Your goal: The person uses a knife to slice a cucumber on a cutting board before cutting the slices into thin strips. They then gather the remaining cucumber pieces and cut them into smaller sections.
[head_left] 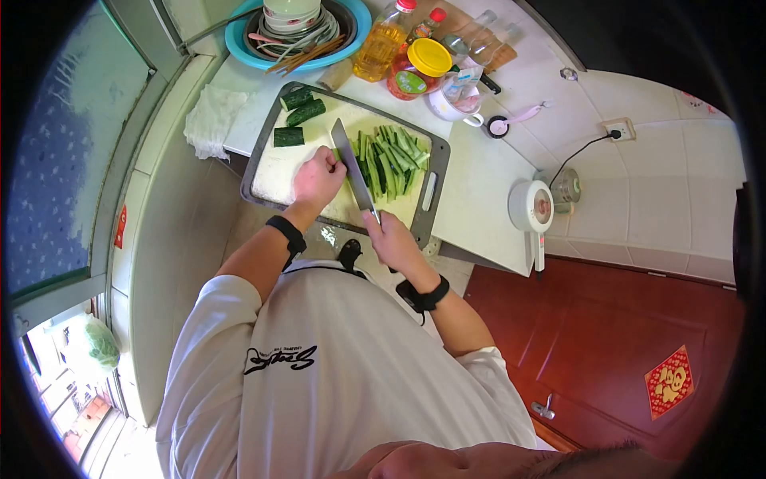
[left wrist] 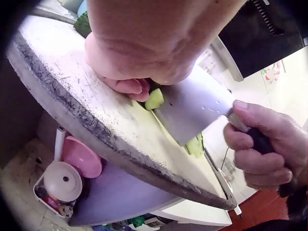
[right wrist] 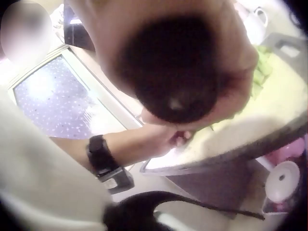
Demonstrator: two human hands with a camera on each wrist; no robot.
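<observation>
My right hand grips the dark handle of a kitchen knife, whose broad blade stands over the cutting board. With curled fingers, my left hand holds a piece of cucumber down on the board, right beside the blade. Most of that piece is hidden under the fingers. To the right of the blade lies a pile of cucumber sticks. Several dark green cucumber chunks rest at the board's far left. In the right wrist view the handle's end hides much of the blade.
Behind the board stand a blue basin of dishes, an oil bottle, a yellow-lidded jar and a white cup. A white pot sits at the counter's right end. A crumpled plastic bag lies left.
</observation>
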